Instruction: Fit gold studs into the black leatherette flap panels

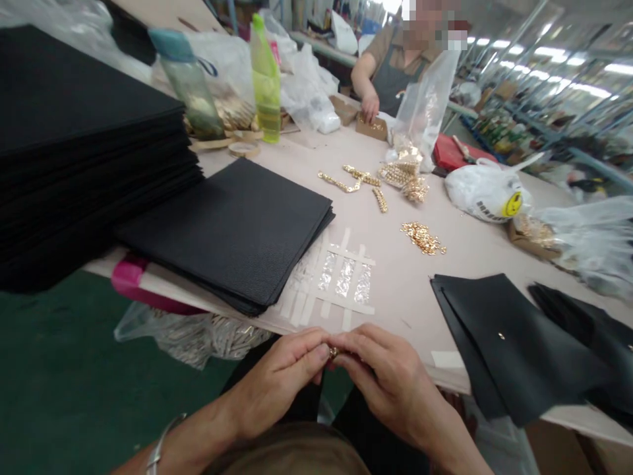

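Note:
Just in front of the table's near edge, my left hand (291,369) and my right hand (383,369) meet fingertip to fingertip. Between their pinched fingers is a small gold metal piece (333,352), mostly covered by the fingertips, so its exact kind does not show. Beyond them, strips of tape hold clear plastic patches (345,277) to the table. To the left lies a short stack of black leather-like sheets (237,224). On the right, a black sheet (509,330) with a small gold fitting on it hangs partly over the edge.
A tall stack of black sheets (74,152) stands at left, near a bottle (190,86) and a yellow-green bottle (266,86). Loose gold pieces (423,238) and gold strips (361,177) lie mid-table. Across from me a person (390,72) reaches into a small box (372,128).

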Motion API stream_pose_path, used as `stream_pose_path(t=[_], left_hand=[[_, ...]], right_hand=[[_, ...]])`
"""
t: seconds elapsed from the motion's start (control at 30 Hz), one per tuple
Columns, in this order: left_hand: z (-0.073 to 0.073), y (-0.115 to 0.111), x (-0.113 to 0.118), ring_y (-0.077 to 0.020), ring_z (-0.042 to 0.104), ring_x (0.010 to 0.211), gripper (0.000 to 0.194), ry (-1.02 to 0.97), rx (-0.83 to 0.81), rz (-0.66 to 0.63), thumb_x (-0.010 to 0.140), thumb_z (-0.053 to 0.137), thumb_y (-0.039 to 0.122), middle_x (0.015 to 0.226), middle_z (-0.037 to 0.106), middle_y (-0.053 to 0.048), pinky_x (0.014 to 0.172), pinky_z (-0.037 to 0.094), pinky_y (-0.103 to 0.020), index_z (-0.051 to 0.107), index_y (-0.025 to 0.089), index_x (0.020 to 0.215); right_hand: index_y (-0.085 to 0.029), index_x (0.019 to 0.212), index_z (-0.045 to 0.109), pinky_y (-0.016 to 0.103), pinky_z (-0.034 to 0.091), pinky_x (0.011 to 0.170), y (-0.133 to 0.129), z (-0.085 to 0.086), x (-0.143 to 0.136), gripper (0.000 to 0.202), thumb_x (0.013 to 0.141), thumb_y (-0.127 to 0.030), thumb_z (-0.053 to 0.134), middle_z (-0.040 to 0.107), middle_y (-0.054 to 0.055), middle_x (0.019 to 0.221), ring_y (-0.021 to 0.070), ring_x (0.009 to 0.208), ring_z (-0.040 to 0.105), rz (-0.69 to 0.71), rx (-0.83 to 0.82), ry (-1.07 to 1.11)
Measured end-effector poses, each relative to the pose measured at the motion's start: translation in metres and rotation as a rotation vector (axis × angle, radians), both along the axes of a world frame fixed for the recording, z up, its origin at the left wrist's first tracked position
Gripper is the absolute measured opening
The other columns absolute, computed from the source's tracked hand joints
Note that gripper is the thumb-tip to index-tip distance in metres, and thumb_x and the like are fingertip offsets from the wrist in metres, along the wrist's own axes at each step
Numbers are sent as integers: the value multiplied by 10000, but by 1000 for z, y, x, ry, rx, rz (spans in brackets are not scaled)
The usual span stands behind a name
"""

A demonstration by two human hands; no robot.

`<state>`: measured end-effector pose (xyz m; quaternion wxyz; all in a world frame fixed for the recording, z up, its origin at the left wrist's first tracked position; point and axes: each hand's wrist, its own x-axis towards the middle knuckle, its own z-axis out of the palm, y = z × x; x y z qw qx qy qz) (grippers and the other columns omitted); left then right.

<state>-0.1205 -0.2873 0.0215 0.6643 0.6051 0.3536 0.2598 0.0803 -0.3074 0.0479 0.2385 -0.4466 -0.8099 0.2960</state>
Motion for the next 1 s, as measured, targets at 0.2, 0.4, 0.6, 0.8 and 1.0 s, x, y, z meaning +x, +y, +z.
stream_pose_path(t=[0.2,0.4,0.6,0.8,1.0], left_hand=[[-6,-1,-16,-133,528,793,268,79,86,81,1006,403,369,806,541,35,739,386,-254,592,209,905],[-8,-7,-32,-128,557,841,240,128,173,154,1015,391,313,869,576,23,794,395,-252,580,207,914],[-9,-14,-52,-132,564,868,229,124,191,226,1018,377,304,900,586,17,807,398,-260,572,216,937],[-3,-19,-77,-127,554,804,271,141,100,300,1016,378,362,831,584,32,764,397,-247,573,228,883],[-6,-19,-99,-130,555,732,320,38,-43,360,1005,370,437,777,580,24,702,428,-246,594,226,918]], right_hand=[[-233,1216,587,322,532,761,8,-3,-15,284,969,-124,499,663,44,931,179,835,629,62,-7,-48],[-190,1093,574,374,532,785,15,-3,-35,150,999,-182,458,646,69,929,213,865,619,101,28,-240],[-184,1041,542,347,514,708,25,0,-59,139,994,-165,411,617,60,855,210,800,599,225,186,-315],[-188,896,521,304,457,553,39,-3,-87,113,951,-147,432,576,45,725,193,629,576,322,353,-333],[-217,793,475,298,392,491,54,-4,-120,187,953,-161,396,534,18,654,173,547,537,373,482,-305]])
